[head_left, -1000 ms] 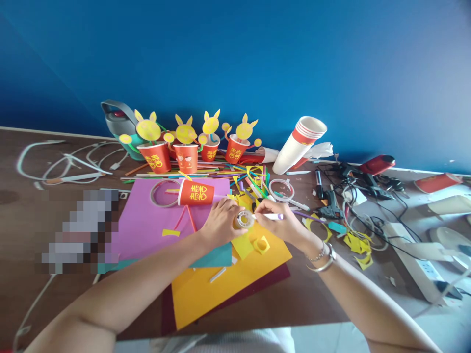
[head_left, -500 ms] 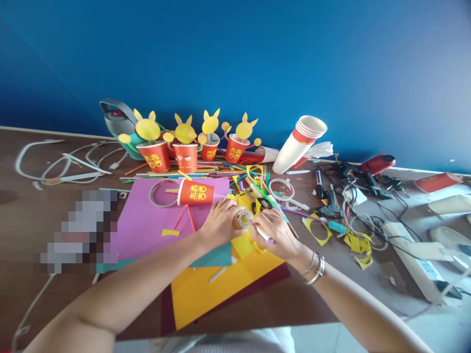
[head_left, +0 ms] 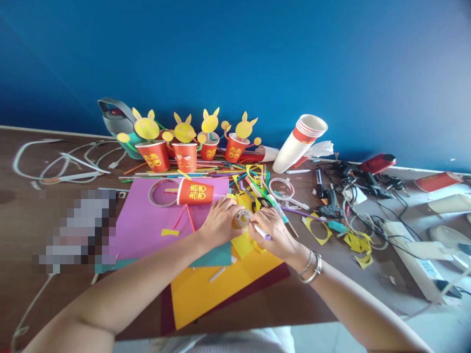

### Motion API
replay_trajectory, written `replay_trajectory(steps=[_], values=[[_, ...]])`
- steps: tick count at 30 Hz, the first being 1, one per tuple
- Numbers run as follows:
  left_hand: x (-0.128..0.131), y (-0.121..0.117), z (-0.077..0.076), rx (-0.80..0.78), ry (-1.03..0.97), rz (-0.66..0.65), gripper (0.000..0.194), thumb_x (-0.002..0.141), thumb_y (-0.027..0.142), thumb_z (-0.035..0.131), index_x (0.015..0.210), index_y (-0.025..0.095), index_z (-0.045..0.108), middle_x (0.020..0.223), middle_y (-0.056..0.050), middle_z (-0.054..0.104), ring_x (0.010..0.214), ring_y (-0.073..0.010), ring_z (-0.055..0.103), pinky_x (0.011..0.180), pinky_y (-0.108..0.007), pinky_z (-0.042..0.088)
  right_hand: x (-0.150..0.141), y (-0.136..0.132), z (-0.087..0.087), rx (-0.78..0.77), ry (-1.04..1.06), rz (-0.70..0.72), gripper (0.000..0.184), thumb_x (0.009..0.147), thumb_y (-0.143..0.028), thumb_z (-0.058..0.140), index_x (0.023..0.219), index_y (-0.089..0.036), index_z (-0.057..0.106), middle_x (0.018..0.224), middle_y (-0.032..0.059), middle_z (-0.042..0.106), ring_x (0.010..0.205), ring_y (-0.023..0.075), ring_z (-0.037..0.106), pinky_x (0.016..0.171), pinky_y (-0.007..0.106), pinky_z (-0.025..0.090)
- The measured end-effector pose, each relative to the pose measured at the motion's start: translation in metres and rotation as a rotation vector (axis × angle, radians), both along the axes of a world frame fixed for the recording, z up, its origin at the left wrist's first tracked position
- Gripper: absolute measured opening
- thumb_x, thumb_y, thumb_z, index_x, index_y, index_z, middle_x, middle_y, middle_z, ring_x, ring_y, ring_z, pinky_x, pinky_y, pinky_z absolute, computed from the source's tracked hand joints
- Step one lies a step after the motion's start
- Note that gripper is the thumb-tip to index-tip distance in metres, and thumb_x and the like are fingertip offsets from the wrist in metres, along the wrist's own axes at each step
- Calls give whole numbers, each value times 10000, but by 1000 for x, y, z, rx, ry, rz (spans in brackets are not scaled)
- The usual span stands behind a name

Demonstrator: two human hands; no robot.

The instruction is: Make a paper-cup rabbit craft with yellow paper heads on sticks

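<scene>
My left hand [head_left: 220,223] presses a small roll of clear tape [head_left: 242,218] down onto a yellow paper piece [head_left: 243,243] on the table. Its fingers curl around the roll. My right hand [head_left: 273,230] grips a white pen with a purple cap [head_left: 262,232], the tip set against the roll's rim. Both hands touch at the roll. Under them lie a yellow sheet [head_left: 213,289], a teal sheet [head_left: 217,256] and a purple sheet [head_left: 147,220]. A red paper cup [head_left: 195,192] lies on its side just beyond my left hand.
Several red cups with yellow bunny cutouts [head_left: 184,142] stand at the back beside a stack of paper cups [head_left: 300,142]. Coloured straws [head_left: 221,171], tape rings [head_left: 281,189], yellow scraps [head_left: 316,228], a glue gun [head_left: 331,203], cables and a power strip [head_left: 415,267] crowd the right.
My right hand has slid left and swung the pen from lying level to slanting down, its tip now at the tape roll. My left hand has stayed on the roll.
</scene>
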State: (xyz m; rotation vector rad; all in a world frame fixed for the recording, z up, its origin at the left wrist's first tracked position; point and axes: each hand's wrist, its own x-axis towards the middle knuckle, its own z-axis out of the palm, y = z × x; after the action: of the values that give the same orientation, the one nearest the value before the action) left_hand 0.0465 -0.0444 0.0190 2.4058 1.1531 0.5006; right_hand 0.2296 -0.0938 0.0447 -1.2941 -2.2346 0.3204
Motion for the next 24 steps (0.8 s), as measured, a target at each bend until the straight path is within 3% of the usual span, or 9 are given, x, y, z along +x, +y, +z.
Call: replay_trajectory(steps=[11,19,24], values=[[-1,1,-3,10,-6,-13,465,698,301,712,1147,217,620,1093,-72,590,1111,-282,507,973,-442,406,5,6,-4,-188,211,-23,87,861,-207,517,775,-210,506,740,3,584,734,160,564,712,311,424],[0,0,0,8,17,-7,452,704,347,723,1126,219,625,1083,-77,601,1104,-286,519,961,-436,409,12,20,4,-528,355,-52,118,833,-250,527,725,-206,542,653,-8,584,578,124,508,520,248,370],[0,0,-2,35,3,10,450,688,352,742,1101,219,624,1081,-74,603,1090,-279,529,956,-422,407,11,47,16,-679,211,-79,154,773,-217,510,625,-187,541,588,-1,609,505,102,465,468,232,318]])
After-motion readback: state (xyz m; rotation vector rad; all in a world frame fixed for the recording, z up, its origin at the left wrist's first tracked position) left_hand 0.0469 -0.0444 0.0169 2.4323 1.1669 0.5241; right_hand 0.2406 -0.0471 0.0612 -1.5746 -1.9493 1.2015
